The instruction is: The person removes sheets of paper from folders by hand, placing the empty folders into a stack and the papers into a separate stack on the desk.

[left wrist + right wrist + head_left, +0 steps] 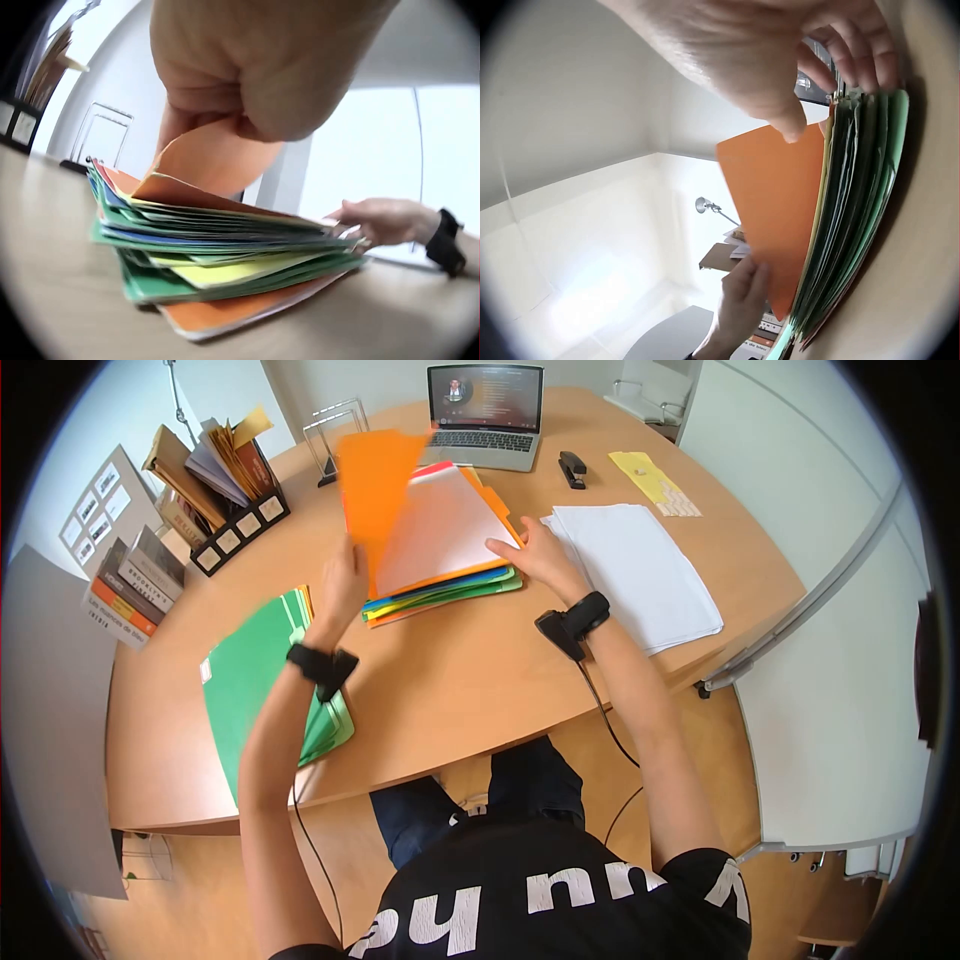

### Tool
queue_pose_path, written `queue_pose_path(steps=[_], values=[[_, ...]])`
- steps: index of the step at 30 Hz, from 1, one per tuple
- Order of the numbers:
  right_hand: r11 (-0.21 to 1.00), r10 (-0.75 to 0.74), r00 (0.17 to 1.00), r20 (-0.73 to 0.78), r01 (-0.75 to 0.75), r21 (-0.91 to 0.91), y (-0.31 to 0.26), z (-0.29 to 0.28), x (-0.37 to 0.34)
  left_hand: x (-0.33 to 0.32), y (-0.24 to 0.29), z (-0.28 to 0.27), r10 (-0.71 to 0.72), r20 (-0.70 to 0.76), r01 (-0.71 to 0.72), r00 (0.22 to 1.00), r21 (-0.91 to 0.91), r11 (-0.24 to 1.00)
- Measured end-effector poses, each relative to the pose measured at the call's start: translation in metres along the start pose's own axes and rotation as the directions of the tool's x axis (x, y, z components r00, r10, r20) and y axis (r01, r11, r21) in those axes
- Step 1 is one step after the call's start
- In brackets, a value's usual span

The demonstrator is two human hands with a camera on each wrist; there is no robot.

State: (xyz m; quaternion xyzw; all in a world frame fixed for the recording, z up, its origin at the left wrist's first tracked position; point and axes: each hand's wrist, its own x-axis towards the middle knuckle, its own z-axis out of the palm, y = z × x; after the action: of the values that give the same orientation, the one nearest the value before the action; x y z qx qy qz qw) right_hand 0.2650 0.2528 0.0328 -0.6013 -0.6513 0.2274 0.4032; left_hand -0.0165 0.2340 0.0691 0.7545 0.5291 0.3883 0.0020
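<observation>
My left hand (343, 575) pinches the left edge of an orange folder (372, 485), whose cover stands lifted and bent over the stack. Beneath the cover lies a white sheet (445, 535). Below that is a stack of folders (225, 247) in green, blue, yellow and orange, resting on the desk. My right hand (545, 560) rests at the right end of the stack; its fingers (861, 64) touch the folder edges and the thumb is spread apart from them. Left of the stack lies a pile of green folders (255, 690).
White papers (640, 575) lie on the right of the desk (470, 680), with a stapler (572, 470) and a yellow sheet (650, 480) behind. A laptop (487, 420) stands at the back. A black file holder (240, 535) and books (135, 590) stand at the left.
</observation>
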Motion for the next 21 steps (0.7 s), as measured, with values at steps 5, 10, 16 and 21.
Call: queue_pose_path(steps=[5,10,16,21], values=[[0.974,-0.111,0.994,0.015,0.106,0.199,-0.005,-0.016,-0.008,-0.062,0.041,-0.040,-0.272,0.154,0.310,0.950,-0.576,0.757],[0.861,-0.074,0.981,0.182,-0.029,0.509,0.000,-0.031,-0.012,-0.110,0.056,-0.055,-0.187,0.265,0.308,0.946,-0.551,0.776],[0.834,-0.230,0.973,0.012,0.191,0.518,-0.070,-0.048,-0.093,-0.138,0.108,-0.086,0.061,0.112,-0.084,0.992,0.216,0.973],[0.786,-0.056,0.989,0.137,-0.041,0.617,-0.072,-0.034,-0.120,-0.148,0.098,-0.109,0.209,0.006,-0.196,0.978,0.376,0.906]])
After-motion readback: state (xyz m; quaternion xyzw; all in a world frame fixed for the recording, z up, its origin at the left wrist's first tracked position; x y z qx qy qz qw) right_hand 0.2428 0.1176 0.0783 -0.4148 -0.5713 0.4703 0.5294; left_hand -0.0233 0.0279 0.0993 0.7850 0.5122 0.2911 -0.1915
